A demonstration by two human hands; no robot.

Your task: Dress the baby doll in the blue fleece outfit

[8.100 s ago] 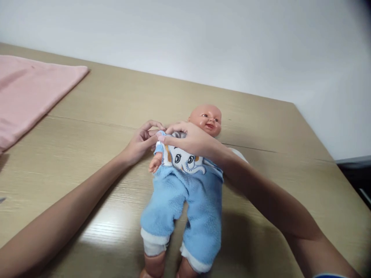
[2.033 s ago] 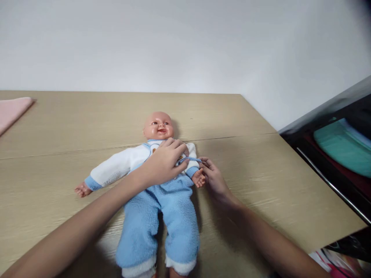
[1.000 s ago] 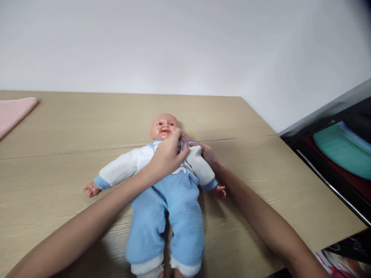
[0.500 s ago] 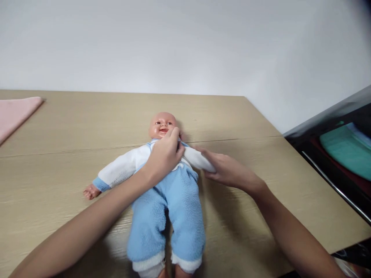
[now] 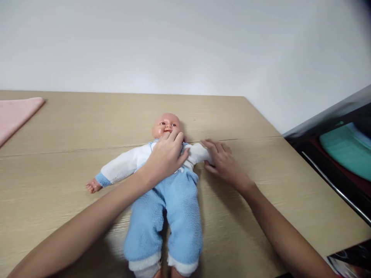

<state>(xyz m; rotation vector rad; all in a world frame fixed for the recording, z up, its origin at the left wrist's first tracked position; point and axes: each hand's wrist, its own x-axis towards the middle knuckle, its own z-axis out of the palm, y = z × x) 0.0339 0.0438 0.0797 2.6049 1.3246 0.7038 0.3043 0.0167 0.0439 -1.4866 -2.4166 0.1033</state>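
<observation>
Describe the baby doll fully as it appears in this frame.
The baby doll lies face up on the wooden table, head toward the wall. It has a bald, glossy plastic head, a fleecy blue romper with white sleeves and cuffs, and one arm stretched out sideways. The left hand rests on its chest below the chin; the right hand covers the end of the other sleeve.

Bare table (image 5: 87, 123) lies open all round the doll (image 5: 165, 193); only a pink cloth (image 5: 14, 116) occupies the far left.
</observation>
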